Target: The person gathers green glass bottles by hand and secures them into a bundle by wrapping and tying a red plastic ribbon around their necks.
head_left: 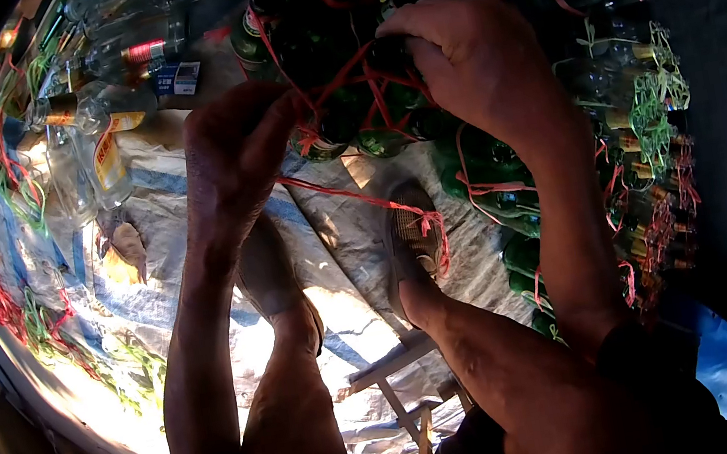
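My left hand (236,143) is closed on a red plastic string (349,193). One end of it trails down to the right, past my shoe. From the same hand, red string also runs up to a bundle of dark green glass bottles (378,139) standing in front of me. Strands cross between the bottles. My right hand (480,61) is at the bundle's right side, index finger and thumb bent around a dark bottle neck (388,54). Its other fingers are tucked out of sight, and shadow hides much of the bundle.
Clear bottles (105,158) and a blue-and-white box (178,80) lie at the left. More tied bottles (512,203) line the right side. Green and red strings (4,179) hang at the left edge. A sheet (164,230) covers the ground, with a dry leaf (124,253) on it.
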Demonstrator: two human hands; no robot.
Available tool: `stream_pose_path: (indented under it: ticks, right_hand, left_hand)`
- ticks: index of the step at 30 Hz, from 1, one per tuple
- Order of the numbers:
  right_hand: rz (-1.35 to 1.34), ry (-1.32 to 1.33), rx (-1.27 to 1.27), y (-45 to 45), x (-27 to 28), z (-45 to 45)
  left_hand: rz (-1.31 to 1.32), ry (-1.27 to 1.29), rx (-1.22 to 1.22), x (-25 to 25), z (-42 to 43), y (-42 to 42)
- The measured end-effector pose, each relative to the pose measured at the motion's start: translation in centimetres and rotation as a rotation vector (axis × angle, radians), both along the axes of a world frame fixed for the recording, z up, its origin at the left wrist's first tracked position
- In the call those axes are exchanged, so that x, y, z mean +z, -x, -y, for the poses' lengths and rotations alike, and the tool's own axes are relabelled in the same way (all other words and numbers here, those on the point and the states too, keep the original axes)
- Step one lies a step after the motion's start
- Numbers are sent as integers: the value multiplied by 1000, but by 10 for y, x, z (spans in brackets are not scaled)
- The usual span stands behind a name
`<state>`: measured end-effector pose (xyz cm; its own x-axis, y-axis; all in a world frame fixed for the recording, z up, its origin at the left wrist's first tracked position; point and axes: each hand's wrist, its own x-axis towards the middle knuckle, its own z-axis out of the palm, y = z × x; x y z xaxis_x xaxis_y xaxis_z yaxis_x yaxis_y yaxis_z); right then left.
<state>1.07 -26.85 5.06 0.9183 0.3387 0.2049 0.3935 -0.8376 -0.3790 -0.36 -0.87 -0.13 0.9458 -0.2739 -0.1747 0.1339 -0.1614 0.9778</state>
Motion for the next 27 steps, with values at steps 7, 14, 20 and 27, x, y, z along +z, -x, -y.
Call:
stream_pose_path:
  ticks: [7,14,20,27]
  right_hand:
    - [-10,-147,-25,23,6,-12]
    - [-48,-108,-121,26,4,-23]
    - [-28,5,-43,17,16,-30]
    - [-8,32,22,16,16,-31]
  left_hand:
    - [-8,-87,-24,-3,-6,0]
    - [9,-73,-45,1,-6,-2]
    - [-3,-52,-21,-6,-6,-3]
    - [-5,-34,-14,-3,-4,-4]
